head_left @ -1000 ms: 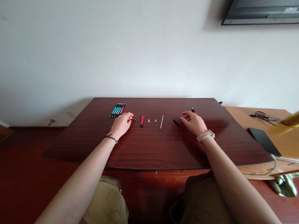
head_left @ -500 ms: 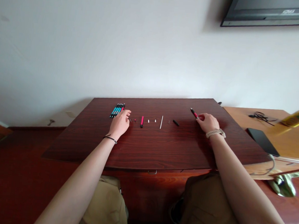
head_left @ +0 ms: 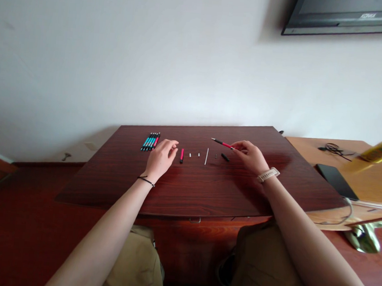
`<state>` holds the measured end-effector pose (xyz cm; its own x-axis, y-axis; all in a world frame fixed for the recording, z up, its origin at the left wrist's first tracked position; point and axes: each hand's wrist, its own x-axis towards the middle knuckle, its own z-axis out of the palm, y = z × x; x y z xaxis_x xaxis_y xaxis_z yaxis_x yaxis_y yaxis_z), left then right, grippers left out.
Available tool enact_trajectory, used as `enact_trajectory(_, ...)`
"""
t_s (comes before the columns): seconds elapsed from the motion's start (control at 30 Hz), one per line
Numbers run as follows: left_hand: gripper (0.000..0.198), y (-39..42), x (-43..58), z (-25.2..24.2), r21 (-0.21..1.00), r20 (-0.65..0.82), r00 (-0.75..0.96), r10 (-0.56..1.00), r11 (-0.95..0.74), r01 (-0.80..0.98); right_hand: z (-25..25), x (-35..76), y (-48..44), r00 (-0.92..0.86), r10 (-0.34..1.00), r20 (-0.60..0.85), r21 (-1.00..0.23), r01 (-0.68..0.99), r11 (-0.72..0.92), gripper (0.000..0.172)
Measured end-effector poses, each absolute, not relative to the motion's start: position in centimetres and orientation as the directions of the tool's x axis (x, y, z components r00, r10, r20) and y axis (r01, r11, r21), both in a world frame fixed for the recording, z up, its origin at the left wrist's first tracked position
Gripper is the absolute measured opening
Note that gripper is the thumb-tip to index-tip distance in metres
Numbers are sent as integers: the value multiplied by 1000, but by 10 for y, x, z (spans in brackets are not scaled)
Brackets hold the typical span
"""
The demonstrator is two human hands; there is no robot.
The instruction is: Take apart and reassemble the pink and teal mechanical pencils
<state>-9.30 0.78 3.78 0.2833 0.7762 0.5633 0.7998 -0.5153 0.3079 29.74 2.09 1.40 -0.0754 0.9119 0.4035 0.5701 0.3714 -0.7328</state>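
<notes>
My right hand (head_left: 249, 156) pinches a red and black pen (head_left: 222, 143) by its end and holds it just above the dark wooden table (head_left: 193, 191), pointing left. Below it lie a row of small pen parts: a black cap (head_left: 224, 157), a thin white rod (head_left: 206, 156), tiny white bits (head_left: 198, 153) and a pink barrel (head_left: 181, 155). My left hand (head_left: 161, 156) hovers with curled fingers just left of the pink barrel; whether it holds anything small I cannot tell. Several blue and pink pens (head_left: 150, 141) lie bundled at the far left.
A lighter wooden desk (head_left: 357, 173) adjoins on the right with a black phone (head_left: 336, 180), a tangled black cable (head_left: 334, 148) and a yellow bottle (head_left: 380, 150). A screen (head_left: 346, 14) hangs on the white wall. My knees sit under the table's front edge.
My right hand reached right, picked up the red and black pen and brought it left over the row of parts. My left hand shifted slightly right toward the pink barrel.
</notes>
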Motion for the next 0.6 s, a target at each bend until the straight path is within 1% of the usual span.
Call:
enact_trajectory(0.17, 29, 0, -71, 35, 282, 558, 417, 717, -637, 718, 28, 259, 3, -298, 864, 405, -736, 454, 502, 24)
enact_trajectory(0.27, 21, -3, -63, 33, 276, 531, 470, 705, -669, 690, 32, 247, -3, -374, 835, 402, -711, 448, 543, 22)
enact_trajectory(0.33, 18, -5, -61, 33, 259, 520, 495, 696, -681, 685, 32, 244, -4, -391, 830, 397, -702, 454, 549, 22)
enact_trajectory(0.4, 20, -6, -60, 32, 250, 522, 504, 688, -688, 681, 31, 243, -5, -386, 834, 395, -703, 457, 545, 23)
enact_trajectory(0.6, 23, -9, -57, 32, 256, 527, 511, 680, -700, 667, 31, 244, -6, -351, 866, 356, -764, 424, 486, 30)
